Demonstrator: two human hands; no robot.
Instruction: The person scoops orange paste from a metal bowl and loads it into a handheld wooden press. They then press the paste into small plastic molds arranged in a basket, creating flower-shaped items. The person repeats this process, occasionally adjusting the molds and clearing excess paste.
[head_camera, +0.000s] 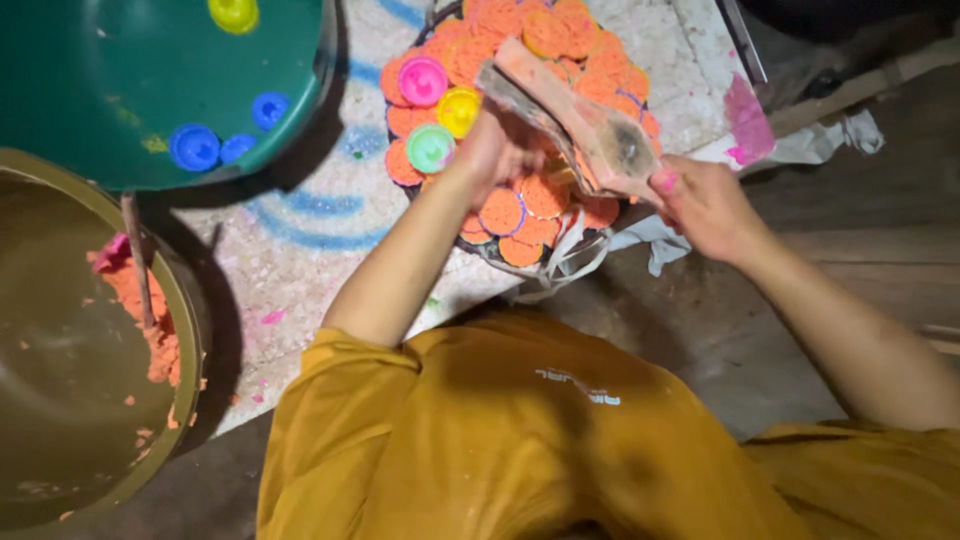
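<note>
both hands on the flat pink-stained wooden paddle (575, 120) | left hand (500, 145) closed round its near-left end, right hand (705, 205) gripping the right end | long axis slants across the tray of orange discs (530, 215), hovering just above

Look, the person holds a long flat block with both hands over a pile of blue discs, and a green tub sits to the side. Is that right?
Not quite. The discs under the block are orange, not blue. The head view shows it. The rest holds: the left hand and right hand both hold the long flat block above the pile, and a green tub sits to the side.
</note>
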